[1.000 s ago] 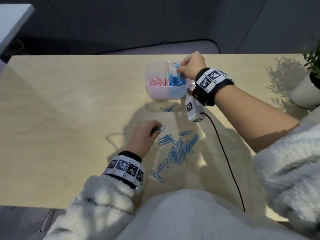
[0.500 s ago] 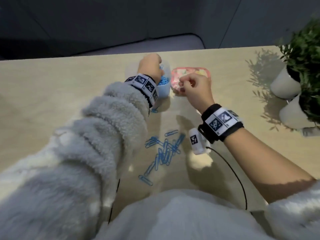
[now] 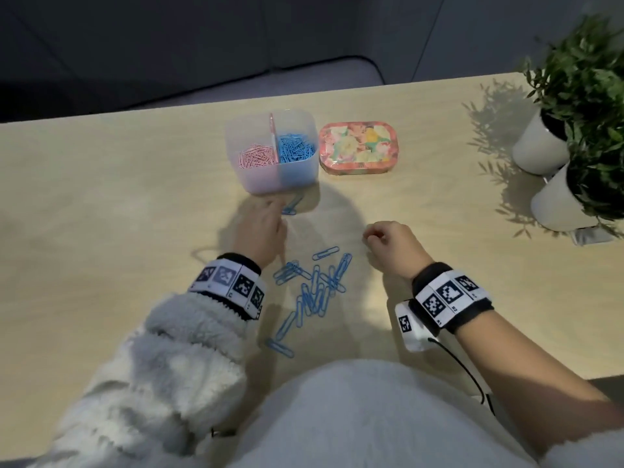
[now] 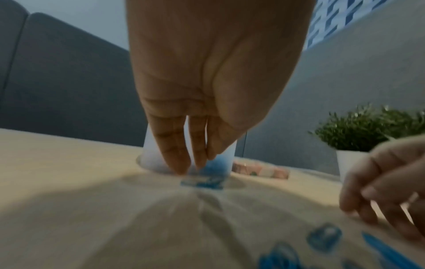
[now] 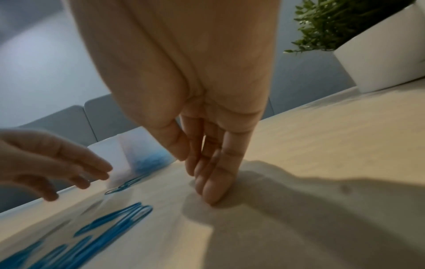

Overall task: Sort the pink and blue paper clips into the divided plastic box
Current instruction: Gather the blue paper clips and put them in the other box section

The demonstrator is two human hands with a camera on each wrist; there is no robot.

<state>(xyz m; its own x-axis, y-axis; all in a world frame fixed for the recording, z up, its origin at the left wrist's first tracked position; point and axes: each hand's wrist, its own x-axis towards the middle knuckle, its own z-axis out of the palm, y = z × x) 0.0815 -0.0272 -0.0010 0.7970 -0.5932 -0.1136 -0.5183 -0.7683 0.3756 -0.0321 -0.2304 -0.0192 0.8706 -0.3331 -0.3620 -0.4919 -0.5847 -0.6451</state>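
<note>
The left hand [image 3: 261, 231] sits just left of centre in the head view, fingers stretched up the frame toward a couple of stray blue paper clips [image 3: 293, 206] lying at the foot of the divided plastic box [image 3: 271, 184]. In the left wrist view the fingers [image 4: 174, 151] hang straight, tips at or just above the wood beside those clips, gripping nothing; whether they actually touch a clip is too blurred to tell.

The right hand [image 3: 393, 246], right of centre, looks loosely curled from above, but the right wrist view shows its fingers [image 5: 214, 183] extended with the tips resting on bare table [image 3: 101, 214], empty.

Between and below the two hands, in the lower middle of the head view, lies the loose pile of blue paper clips [image 3: 314, 292], scattered and overlapping.

The box stands in the upper middle, its divider running up the frame: pink paper clips [image 3: 256, 158] fill the left compartment and blue paper clips [image 3: 297, 150] the right.

No pink clip shows loose on the table, so the pink half appears finished. What remains, by my reading, is the blue pile and the strays by the box, a fair number, so the job seems well past halfway but not close to done.

A floral tin [image 3: 358, 146] sits just right of the box.
</note>
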